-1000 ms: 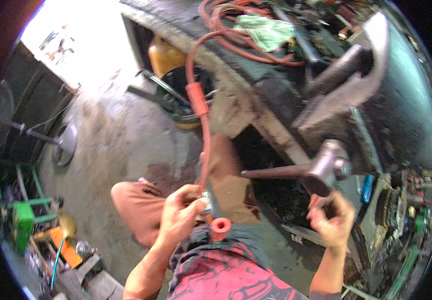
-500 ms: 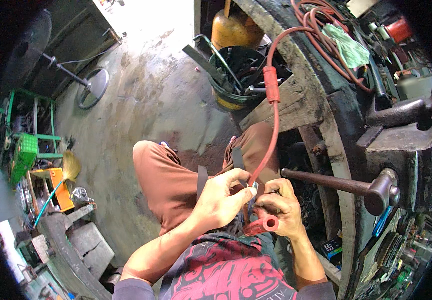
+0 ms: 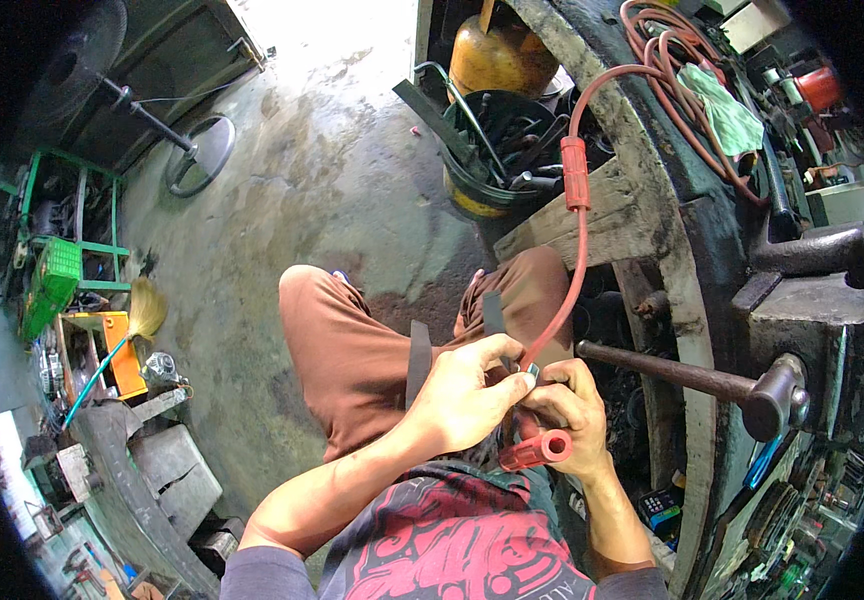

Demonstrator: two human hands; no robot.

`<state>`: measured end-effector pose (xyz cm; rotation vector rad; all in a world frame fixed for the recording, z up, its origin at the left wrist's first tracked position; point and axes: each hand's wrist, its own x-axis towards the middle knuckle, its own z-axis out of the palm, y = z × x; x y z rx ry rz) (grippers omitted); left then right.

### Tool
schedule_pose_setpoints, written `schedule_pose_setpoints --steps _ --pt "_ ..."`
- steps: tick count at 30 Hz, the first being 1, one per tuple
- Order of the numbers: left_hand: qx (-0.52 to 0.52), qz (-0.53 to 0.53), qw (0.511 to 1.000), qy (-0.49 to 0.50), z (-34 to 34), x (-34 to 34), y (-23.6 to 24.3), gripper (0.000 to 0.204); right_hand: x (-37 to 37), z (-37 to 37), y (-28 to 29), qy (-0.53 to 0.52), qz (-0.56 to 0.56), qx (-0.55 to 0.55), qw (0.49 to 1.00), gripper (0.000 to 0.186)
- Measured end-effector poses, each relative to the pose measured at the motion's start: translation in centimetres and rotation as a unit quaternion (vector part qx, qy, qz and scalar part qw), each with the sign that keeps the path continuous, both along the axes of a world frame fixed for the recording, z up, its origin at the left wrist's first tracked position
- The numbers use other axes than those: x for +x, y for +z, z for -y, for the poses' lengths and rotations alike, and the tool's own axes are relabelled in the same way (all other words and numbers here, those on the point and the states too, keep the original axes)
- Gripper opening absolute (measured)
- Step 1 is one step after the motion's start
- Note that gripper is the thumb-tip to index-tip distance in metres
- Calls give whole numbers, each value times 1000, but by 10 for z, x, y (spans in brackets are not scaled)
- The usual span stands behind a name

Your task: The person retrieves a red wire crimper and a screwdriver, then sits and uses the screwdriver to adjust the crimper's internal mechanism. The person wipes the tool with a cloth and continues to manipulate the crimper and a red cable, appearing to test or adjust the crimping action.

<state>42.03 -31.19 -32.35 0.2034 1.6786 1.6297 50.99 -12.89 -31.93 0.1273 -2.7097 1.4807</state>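
A red cable [image 3: 574, 270] hangs from the bench at the right and runs down to my hands above my lap. My left hand [image 3: 464, 392] is closed in a pinch on its lower end, where a small shiny metal piece [image 3: 532, 370] shows by the thumb. Close against it, my right hand [image 3: 574, 412] has its fingers curled round a hollow red sleeve [image 3: 530, 453], whose round open end points to the right below the fingers. My fingers partly hide the cable's end. Higher on the cable sits a second red sleeve [image 3: 575, 175].
A worn bench [image 3: 677, 255] at my right carries a large vise [image 3: 817, 320], its bar handle reaching toward my hands. Coiled red cable [image 3: 667, 50] and a pale green cloth [image 3: 720, 110] lie farther back. A bucket of metal tools [image 3: 497, 150] stands ahead, before a yellow tank [image 3: 502, 60].
The view has shifted slightly, so the surroundings sit farther right. Both hands stay together on the cable and sleeve; the red sleeve has turned slightly below my right hand.
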Motion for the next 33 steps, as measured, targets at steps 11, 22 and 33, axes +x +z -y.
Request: schedule_pose_setpoints --steps 11,22,33 --pt "1 13 1000 5 0 -3 4 22 4 12 -3 -50 -14 -38 998 29" --pt "12 18 1000 -4 -2 -7 -4 24 7 0 -11 -11 -38 3 999 41" --pt "58 -100 993 -29 8 -4 -15 42 9 -5 -6 39 -29 146 988 41"
